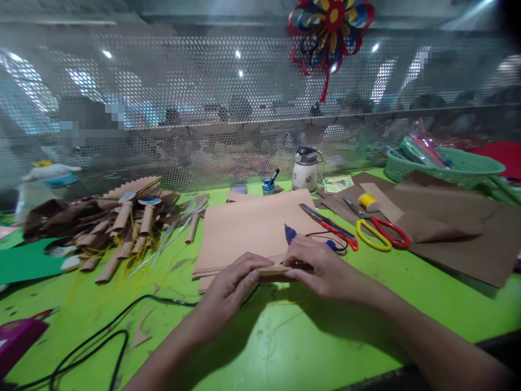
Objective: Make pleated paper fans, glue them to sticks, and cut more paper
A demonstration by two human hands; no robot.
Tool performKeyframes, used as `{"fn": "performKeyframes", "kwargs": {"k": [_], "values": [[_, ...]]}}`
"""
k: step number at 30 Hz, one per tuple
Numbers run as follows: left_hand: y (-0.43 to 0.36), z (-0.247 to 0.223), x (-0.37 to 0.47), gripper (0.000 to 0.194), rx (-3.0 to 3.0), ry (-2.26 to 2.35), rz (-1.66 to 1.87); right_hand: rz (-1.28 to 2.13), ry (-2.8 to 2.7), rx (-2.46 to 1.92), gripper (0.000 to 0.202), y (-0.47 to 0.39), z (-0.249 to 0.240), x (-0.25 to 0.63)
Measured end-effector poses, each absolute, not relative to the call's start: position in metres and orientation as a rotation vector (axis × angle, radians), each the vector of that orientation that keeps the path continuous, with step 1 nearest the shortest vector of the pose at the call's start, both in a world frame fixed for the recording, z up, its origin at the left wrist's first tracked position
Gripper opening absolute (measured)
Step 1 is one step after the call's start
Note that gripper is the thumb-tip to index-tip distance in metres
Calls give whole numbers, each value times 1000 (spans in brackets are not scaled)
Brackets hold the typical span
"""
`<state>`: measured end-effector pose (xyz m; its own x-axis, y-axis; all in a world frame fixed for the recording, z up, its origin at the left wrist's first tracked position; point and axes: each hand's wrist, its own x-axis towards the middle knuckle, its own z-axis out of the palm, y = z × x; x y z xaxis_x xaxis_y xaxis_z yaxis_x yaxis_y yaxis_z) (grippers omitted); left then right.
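Over a green table (301,347), my left hand (234,285) pinched one end of a folded strip (272,271) of brown paper between thumb and fingers, while my right hand (317,263) gripped its other end. The strip lay level between my hands, at the near edge of a stack of tan sheets (252,225). To the left, a black cord (118,320) curled past a paper scrap (141,332) and a purple object (20,339). A blue tool (290,234) with a pointed tip showed just beyond my right hand. Farther right were red-handled scissors (337,228), partly on the sheets, then scissors with one yellow and one red handle (378,231), a yellow spool (368,202) and dark brown paper (451,233). Paper rolls (122,217) with yellow strands were heaped at left. Beyond the sheets stood a small blue jar (268,188) and a white bottle (304,172), with a green basket (448,164) at far right. A perforated panel (195,119) rose behind, a looped paper flower (334,19) hanging high before it.
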<state>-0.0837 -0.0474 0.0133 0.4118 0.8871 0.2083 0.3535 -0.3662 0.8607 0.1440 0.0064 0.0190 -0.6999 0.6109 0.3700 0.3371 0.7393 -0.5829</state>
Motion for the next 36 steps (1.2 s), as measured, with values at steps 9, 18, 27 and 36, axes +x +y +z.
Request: {"fn": "performKeyframes", "kwargs": {"k": [9,18,27,36], "values": [[-51,-3,-72,13,1787,1293,1077,659,-2367,-712,4,0,16,134],[-46,4,-77,23,1660,1340,1070,777,-2320,-642,15,11,14,139],[-47,8,-77,24,1522,1309,1059,1206,-2093,-876,23,17,19,144],[-45,3,-85,25,1621,1373,1125,998,-2130,-825,34,17,23,147]]}}
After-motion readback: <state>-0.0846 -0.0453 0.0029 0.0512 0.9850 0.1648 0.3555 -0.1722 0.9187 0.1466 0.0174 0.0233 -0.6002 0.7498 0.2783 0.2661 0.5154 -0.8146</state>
